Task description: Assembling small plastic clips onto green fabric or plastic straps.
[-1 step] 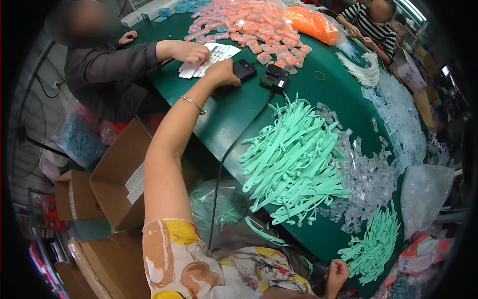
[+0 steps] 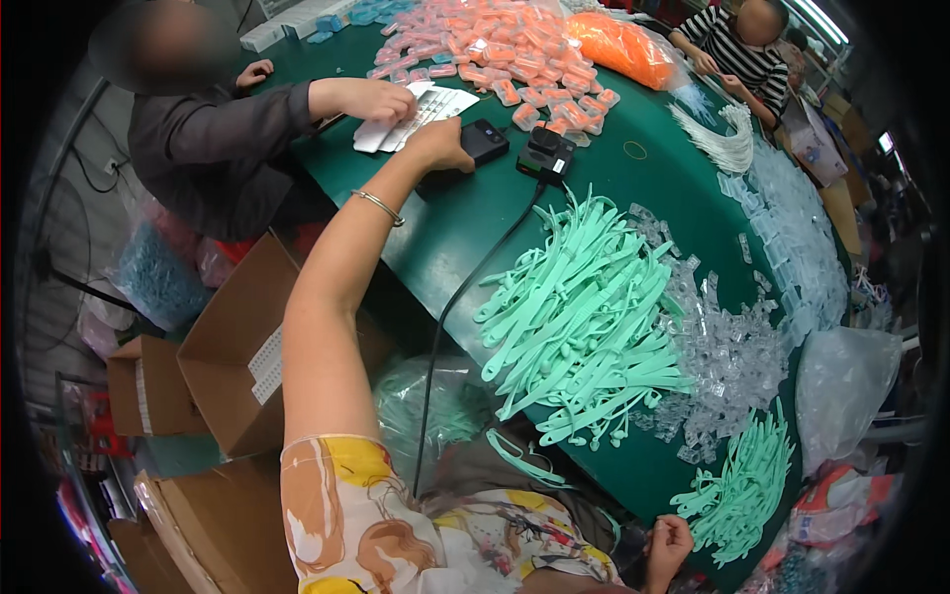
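My left hand (image 2: 442, 148) reaches across the table, its fingers wrapped round a black box-shaped device (image 2: 484, 142) with a small display. A second black device (image 2: 545, 154), with a cable plugged into it, stands just to the right of the first. My right hand (image 2: 670, 538) rests at the near table edge with curled fingers, and nothing shows in them. Beside it lies a small pile of mint-green straps (image 2: 744, 487). A larger heap of mint-green straps (image 2: 584, 317) covers the middle of the table, next to a pile of clear plastic pieces (image 2: 727, 361).
A co-worker's hand (image 2: 374, 101) touches white printed cards (image 2: 435, 105) close to my left hand. The black cable (image 2: 461, 297) runs over the table edge. Orange-pink cases (image 2: 495, 49) heap up at the far side. Open cardboard boxes (image 2: 233, 342) stand left of my arm.
My left arm and the black device in its grip have shifted very slightly to the left. My right hand looks the same.
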Demonstrator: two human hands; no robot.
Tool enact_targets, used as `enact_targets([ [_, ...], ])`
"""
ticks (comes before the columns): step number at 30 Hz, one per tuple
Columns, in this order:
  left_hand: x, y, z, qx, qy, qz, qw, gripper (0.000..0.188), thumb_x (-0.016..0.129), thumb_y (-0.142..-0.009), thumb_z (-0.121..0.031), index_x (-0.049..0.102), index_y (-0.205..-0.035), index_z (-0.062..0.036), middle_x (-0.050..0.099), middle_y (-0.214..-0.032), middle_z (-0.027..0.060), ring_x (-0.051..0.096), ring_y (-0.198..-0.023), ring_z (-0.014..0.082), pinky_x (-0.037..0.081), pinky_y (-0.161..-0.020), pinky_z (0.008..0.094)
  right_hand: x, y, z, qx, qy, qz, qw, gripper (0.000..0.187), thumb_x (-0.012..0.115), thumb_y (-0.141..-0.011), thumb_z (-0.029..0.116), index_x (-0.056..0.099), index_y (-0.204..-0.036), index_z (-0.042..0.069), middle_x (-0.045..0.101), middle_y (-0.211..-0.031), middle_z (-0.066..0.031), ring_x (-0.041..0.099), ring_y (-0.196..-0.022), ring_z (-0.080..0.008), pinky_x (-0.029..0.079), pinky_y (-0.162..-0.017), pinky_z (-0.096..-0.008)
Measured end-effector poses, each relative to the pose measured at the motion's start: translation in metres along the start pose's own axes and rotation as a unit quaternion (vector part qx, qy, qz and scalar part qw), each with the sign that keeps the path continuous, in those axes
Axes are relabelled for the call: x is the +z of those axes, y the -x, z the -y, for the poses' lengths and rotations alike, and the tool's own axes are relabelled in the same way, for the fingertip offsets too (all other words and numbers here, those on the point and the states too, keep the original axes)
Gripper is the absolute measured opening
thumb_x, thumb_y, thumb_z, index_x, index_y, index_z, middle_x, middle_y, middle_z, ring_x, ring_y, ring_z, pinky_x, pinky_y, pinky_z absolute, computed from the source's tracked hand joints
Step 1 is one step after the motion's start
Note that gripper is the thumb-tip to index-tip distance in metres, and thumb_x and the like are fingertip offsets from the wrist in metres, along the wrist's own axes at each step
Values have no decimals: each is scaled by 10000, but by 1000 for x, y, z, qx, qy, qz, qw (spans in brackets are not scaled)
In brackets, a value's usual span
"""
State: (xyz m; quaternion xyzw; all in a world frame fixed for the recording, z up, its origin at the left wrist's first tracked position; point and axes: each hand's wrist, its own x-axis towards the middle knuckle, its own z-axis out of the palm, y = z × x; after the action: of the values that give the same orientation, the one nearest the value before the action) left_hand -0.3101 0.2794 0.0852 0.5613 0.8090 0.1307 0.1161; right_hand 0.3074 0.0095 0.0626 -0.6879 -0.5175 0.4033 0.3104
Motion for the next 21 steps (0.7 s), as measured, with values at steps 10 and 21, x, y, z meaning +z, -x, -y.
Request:
enact_targets([
  [10, -30, 27, 34, 101, -21, 104, 989, 775, 733, -540, -192, 433, -1227, 4, 525, -1136, 203, 507, -1063, 307, 396, -925, 332, 3, 7, 27, 59, 25, 1, 998, 116, 595, -823, 73, 610, -930, 29, 518, -642, 18, 424, -497, -48, 340, -429, -192],
  [21, -37, 44, 40, 106, 3, 112, 988, 768, 719, -573, -109, 398, -1269, -57, 510, -1173, 170, 487, -1104, 297, 384, -949, 339, -11, -9, -30, -50, 10, 24, 998, 75, 562, -842, 81, 536, -879, 22, 528, -560, -59, 427, -360, -80, 328, -325, -202],
])
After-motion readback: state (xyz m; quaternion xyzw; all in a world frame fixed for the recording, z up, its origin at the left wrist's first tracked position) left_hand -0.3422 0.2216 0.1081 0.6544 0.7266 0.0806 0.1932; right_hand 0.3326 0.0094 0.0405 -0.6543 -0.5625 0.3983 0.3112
